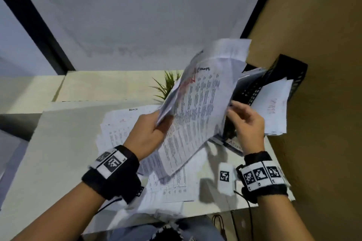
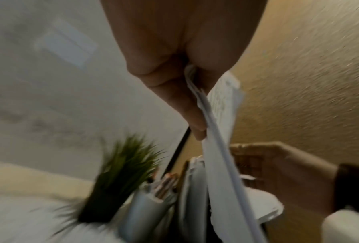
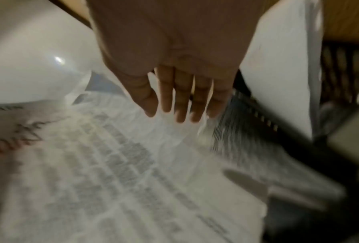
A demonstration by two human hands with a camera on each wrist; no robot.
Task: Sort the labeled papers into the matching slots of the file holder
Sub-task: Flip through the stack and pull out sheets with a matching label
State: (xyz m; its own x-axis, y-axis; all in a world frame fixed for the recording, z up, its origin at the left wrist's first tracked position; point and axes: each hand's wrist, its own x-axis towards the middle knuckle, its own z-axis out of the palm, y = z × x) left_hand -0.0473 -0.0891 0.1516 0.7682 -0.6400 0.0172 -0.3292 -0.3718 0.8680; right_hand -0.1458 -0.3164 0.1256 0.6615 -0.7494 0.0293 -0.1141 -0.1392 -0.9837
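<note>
My left hand (image 1: 154, 123) grips a raised sheaf of printed papers (image 1: 197, 103) by its left edge; the top sheet has red handwriting near its top. The left wrist view shows the thumb (image 2: 180, 105) pinching the sheets (image 2: 220, 148) edge-on. My right hand (image 1: 235, 109) hovers at the sheaf's right edge with straight fingers, holding nothing; in the right wrist view its fingertips (image 3: 180, 113) lie just above the printed sheet (image 3: 112, 164). The black mesh file holder (image 1: 286, 68) stands at the right against the tan wall, with papers (image 1: 274, 109) in its slots.
More printed sheets (image 1: 121, 129) lie spread on the white table (image 1: 58, 152) under the hands. A small green plant (image 1: 168, 84) stands behind the raised sheaf. A white tagged block (image 1: 225, 178) sits near the right wrist. The tan wall (image 1: 323, 143) closes the right side.
</note>
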